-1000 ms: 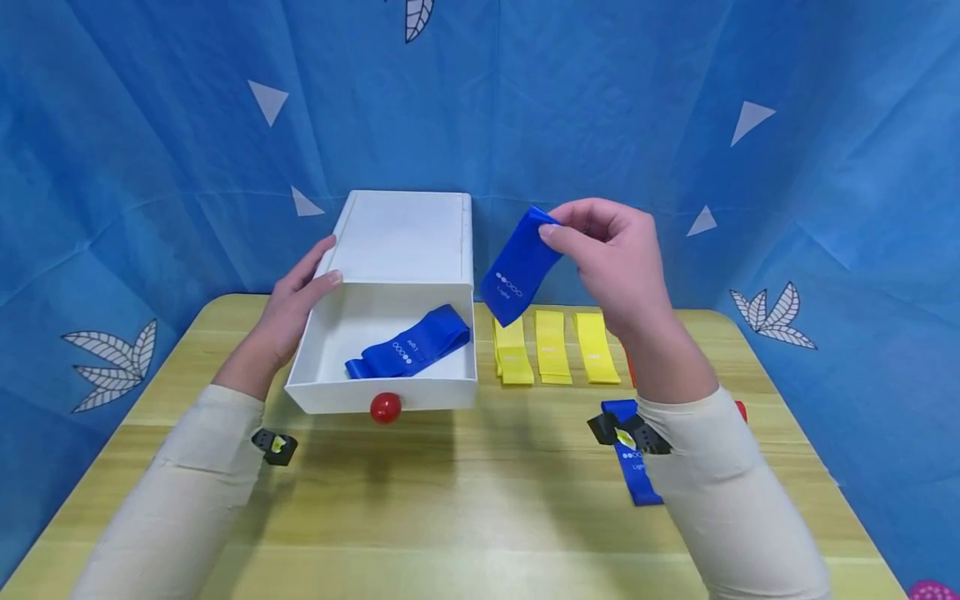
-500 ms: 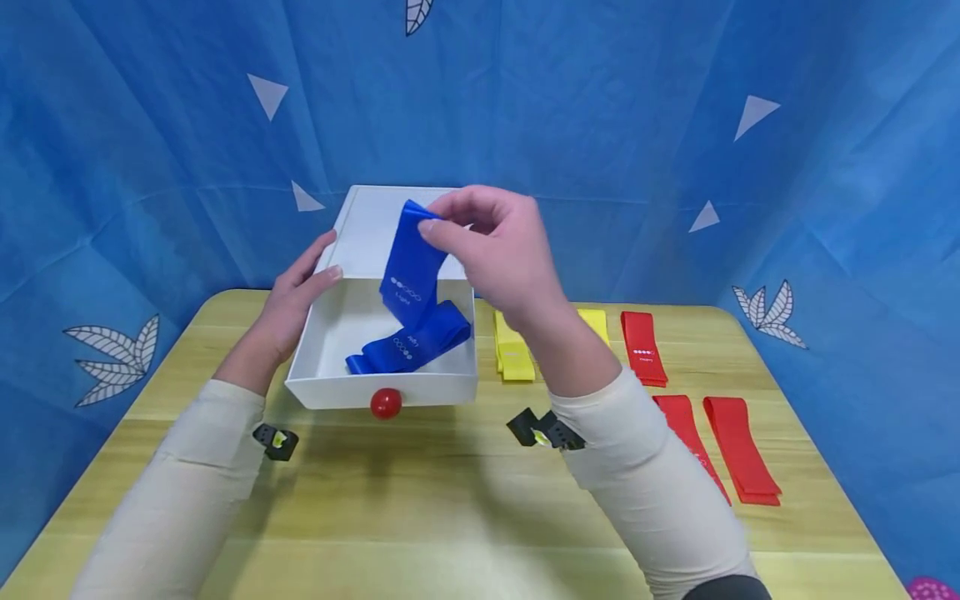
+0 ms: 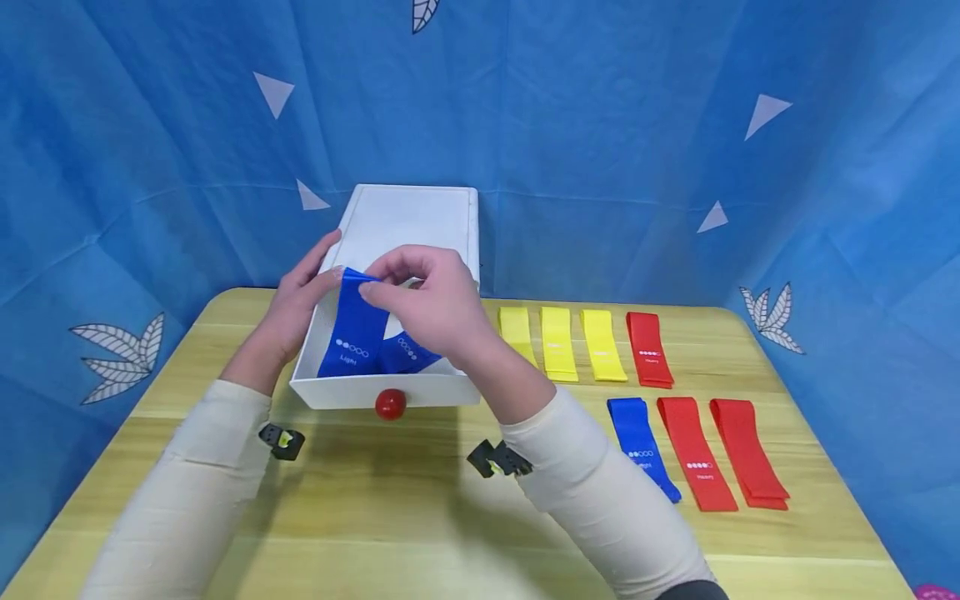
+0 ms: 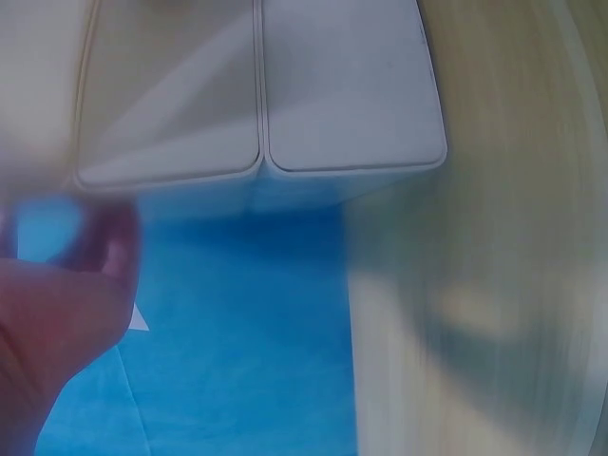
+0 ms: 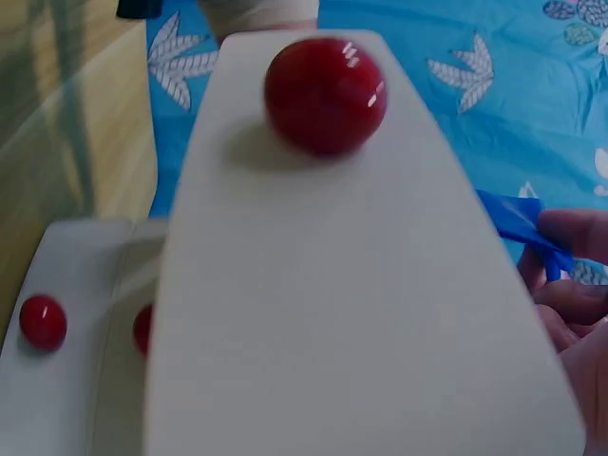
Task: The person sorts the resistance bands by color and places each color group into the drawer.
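Observation:
My right hand (image 3: 442, 308) pinches the upper end of a blue resistance band (image 3: 352, 329) printed "Light". The band hangs within the pulled-out white drawer (image 3: 438, 393), which has a red knob (image 3: 390, 404). Another blue resistance band (image 3: 405, 356) lies in the drawer, partly hidden by my right hand and the hanging band. My left hand (image 3: 288, 308) rests along the left side of the white drawer unit (image 3: 420, 221), thumb near the top's front edge. In the right wrist view, my fingers (image 5: 570, 228) hold the blue band beside the drawer.
Several yellow bands (image 3: 557, 342) and a red band (image 3: 649, 350) lie in a row on the wooden table (image 3: 420, 533). Nearer are a blue band (image 3: 637, 442) and two red bands (image 3: 697, 454). Lower drawers (image 5: 71, 275) with red knobs show in the right wrist view.
My right hand has carried the blue band leftward from above the yellow bands and lowered it into the drawer. My left hand has stayed on the drawer unit.

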Available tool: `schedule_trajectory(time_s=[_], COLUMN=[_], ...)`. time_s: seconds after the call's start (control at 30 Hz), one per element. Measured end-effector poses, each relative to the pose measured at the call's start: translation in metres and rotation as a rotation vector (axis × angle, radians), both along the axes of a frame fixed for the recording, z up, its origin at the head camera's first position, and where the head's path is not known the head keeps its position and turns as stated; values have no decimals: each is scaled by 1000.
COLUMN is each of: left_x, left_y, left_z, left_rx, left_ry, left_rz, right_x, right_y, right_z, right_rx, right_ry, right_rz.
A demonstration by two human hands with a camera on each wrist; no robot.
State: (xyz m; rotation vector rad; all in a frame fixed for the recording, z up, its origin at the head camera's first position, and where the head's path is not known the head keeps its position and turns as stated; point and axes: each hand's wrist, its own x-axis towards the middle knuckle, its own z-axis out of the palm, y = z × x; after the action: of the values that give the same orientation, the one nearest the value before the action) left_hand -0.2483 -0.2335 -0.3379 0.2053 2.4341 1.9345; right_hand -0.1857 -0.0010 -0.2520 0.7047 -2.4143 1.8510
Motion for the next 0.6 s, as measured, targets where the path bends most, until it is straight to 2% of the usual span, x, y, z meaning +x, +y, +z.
schedule_trajectory(time_s=[0.17, 0.3, 0.6], left_x=[0, 0, 2], left_y=[1, 2, 3], left_z=[-1, -1, -2], left_rx=[13, 16, -1], left_ry=[6, 8, -6], left_rz=[26, 29, 26], right_x=[-3, -5, -12], right_y=[9, 12, 23], right_z=[-10, -14, -24], right_rx=[171, 263, 353], right_ry=[11, 9, 23], right_rz=[-55, -91, -213])
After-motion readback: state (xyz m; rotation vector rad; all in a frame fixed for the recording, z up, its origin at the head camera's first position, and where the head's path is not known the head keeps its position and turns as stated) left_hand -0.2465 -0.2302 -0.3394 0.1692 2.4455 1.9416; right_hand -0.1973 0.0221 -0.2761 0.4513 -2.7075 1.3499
